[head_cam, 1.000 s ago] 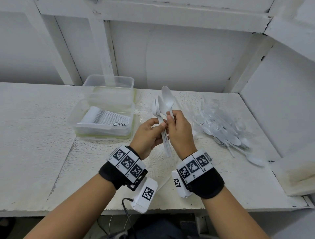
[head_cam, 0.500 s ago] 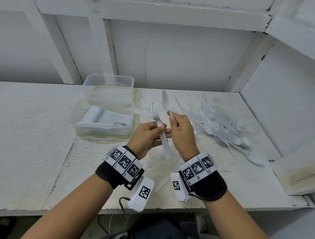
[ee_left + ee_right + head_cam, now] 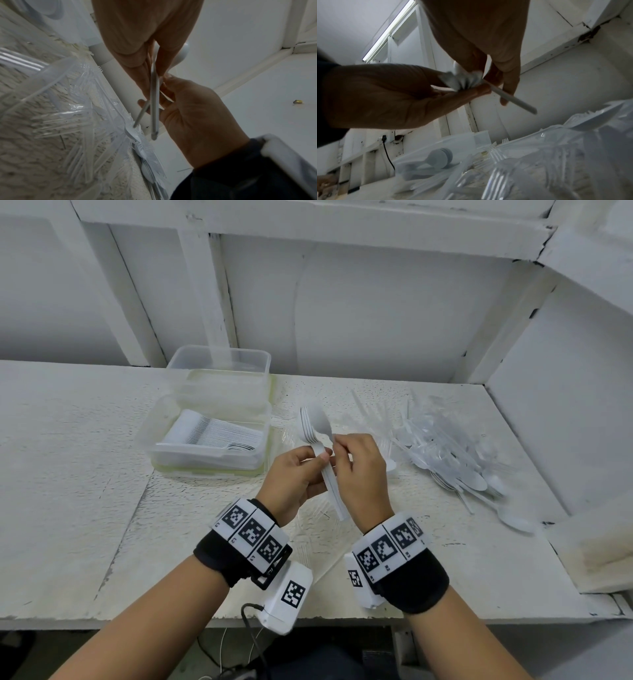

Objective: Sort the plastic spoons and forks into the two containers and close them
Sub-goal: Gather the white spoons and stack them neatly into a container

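Left hand grip: the left hand has thumb and fingers curled round a bunched stack of white forks, gripping the handles mid-length, tines pointing up and away from the person.
Right hand grip: the right hand pinches the neck of a single white spoon between thumb and fingertip, bowl sitting right against the fork heads.
How they meet: both hands are touching-close above the table, a bit right of the containers; from the left wrist view one thinner handle splays off from the main bundle at the bottom.
Near container: the clear front container is open and holds a neat row of nested white spoons lying on their sides.
Far container: a second clear container sits right behind it, touching, also open; can't tell what's inside.
Loose pile: a heap of mixed cutlery lies on crinkly clear plastic wrap to the right of the hands, with one stray spoon trailing out at the near-right edge.
Lids: can't really tell where they are.
Wrists: black bands with white marker blocks on both.
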`<state>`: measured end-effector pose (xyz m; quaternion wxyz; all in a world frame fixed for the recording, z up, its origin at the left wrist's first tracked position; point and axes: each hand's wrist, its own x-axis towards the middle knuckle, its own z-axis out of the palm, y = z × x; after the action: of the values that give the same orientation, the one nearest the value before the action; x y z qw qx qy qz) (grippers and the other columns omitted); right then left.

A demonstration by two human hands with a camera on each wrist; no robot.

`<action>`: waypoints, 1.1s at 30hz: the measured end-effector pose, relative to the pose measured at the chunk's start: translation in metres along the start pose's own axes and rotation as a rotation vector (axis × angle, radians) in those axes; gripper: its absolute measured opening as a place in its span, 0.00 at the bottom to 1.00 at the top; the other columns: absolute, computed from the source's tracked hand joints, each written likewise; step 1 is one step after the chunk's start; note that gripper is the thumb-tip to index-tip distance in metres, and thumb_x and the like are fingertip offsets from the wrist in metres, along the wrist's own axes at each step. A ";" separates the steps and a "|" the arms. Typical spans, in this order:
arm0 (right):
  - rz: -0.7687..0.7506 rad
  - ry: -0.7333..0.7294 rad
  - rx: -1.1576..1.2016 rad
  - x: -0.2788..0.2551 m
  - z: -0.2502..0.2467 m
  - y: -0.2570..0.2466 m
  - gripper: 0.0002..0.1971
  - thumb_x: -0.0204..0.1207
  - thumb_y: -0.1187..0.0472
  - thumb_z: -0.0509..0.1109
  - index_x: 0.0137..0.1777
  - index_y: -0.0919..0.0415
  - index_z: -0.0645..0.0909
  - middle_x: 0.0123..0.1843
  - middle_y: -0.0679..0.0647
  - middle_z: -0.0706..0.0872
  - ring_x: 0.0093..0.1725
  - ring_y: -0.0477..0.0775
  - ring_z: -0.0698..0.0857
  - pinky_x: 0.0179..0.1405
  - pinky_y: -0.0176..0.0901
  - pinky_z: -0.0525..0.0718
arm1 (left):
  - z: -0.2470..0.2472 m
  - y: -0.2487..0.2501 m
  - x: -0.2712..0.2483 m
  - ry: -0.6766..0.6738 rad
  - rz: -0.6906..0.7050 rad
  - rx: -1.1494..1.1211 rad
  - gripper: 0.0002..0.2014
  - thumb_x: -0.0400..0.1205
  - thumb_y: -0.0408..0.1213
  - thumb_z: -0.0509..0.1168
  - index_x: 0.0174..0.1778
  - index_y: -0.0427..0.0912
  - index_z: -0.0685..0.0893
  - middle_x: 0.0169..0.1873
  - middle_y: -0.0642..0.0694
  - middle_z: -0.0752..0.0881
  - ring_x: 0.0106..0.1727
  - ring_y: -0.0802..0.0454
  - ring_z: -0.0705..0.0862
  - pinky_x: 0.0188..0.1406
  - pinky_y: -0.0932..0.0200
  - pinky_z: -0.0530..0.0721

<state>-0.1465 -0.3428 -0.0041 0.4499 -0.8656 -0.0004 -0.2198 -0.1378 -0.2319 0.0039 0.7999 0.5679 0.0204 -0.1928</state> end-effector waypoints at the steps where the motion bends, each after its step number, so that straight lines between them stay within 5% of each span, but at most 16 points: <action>1: 0.018 -0.006 0.008 0.000 0.000 -0.001 0.11 0.80 0.70 0.63 0.57 0.70 0.84 0.55 0.62 0.82 0.46 0.40 0.76 0.47 0.11 0.68 | 0.000 0.000 0.000 -0.001 0.002 0.011 0.08 0.84 0.29 0.59 0.45 0.37 0.83 0.34 0.46 0.90 0.37 0.53 0.89 0.41 0.60 0.88; 10: 0.099 -0.141 0.021 0.004 0.000 -0.010 0.09 0.82 0.63 0.61 0.54 0.64 0.83 0.50 0.55 0.82 0.49 0.47 0.80 0.52 0.37 0.79 | -0.007 -0.001 0.003 0.095 0.039 0.172 0.07 0.84 0.31 0.61 0.47 0.34 0.84 0.35 0.45 0.87 0.35 0.57 0.87 0.37 0.62 0.84; 15: 0.128 -0.146 0.123 0.010 -0.005 -0.011 0.08 0.83 0.64 0.59 0.51 0.62 0.80 0.43 0.47 0.82 0.42 0.38 0.79 0.42 0.20 0.74 | -0.013 0.004 0.006 0.125 0.037 0.147 0.06 0.83 0.32 0.61 0.47 0.36 0.83 0.35 0.48 0.87 0.39 0.55 0.84 0.40 0.62 0.82; 18: 0.143 -0.182 0.164 0.012 -0.005 -0.011 0.09 0.83 0.64 0.59 0.52 0.61 0.81 0.45 0.46 0.83 0.43 0.36 0.81 0.44 0.20 0.77 | -0.016 0.006 0.006 0.103 -0.007 0.042 0.07 0.84 0.31 0.60 0.48 0.39 0.84 0.34 0.49 0.88 0.39 0.55 0.85 0.41 0.62 0.84; 21: 0.178 -0.197 0.190 0.011 0.003 -0.010 0.09 0.83 0.63 0.58 0.51 0.59 0.80 0.48 0.53 0.86 0.48 0.50 0.85 0.52 0.45 0.85 | -0.015 0.006 0.006 0.061 -0.048 -0.076 0.08 0.84 0.31 0.59 0.49 0.37 0.84 0.35 0.46 0.86 0.35 0.54 0.86 0.41 0.61 0.87; 23: 0.150 -0.187 0.143 0.010 0.007 -0.009 0.09 0.83 0.64 0.58 0.51 0.61 0.80 0.48 0.54 0.84 0.51 0.54 0.83 0.54 0.51 0.83 | -0.014 0.007 0.005 0.040 -0.051 -0.105 0.08 0.84 0.30 0.59 0.48 0.36 0.84 0.36 0.44 0.86 0.36 0.51 0.86 0.40 0.60 0.87; 28: 0.010 -0.160 -0.002 0.006 0.010 -0.010 0.09 0.83 0.66 0.58 0.53 0.66 0.80 0.46 0.48 0.77 0.50 0.53 0.77 0.51 0.42 0.74 | -0.012 0.006 0.004 0.024 -0.028 -0.046 0.07 0.84 0.31 0.60 0.47 0.35 0.83 0.35 0.44 0.87 0.35 0.52 0.86 0.36 0.63 0.86; 33: -0.010 -0.109 0.051 0.005 0.012 -0.008 0.14 0.81 0.65 0.61 0.65 0.59 0.73 0.39 0.43 0.72 0.43 0.43 0.74 0.44 0.30 0.72 | -0.010 0.006 0.004 0.044 0.001 0.011 0.06 0.82 0.31 0.62 0.49 0.34 0.84 0.35 0.46 0.88 0.33 0.56 0.86 0.34 0.63 0.85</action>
<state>-0.1389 -0.3297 -0.0017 0.4700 -0.8646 -0.0348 -0.1743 -0.1305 -0.2226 0.0047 0.7962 0.5764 0.0368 -0.1801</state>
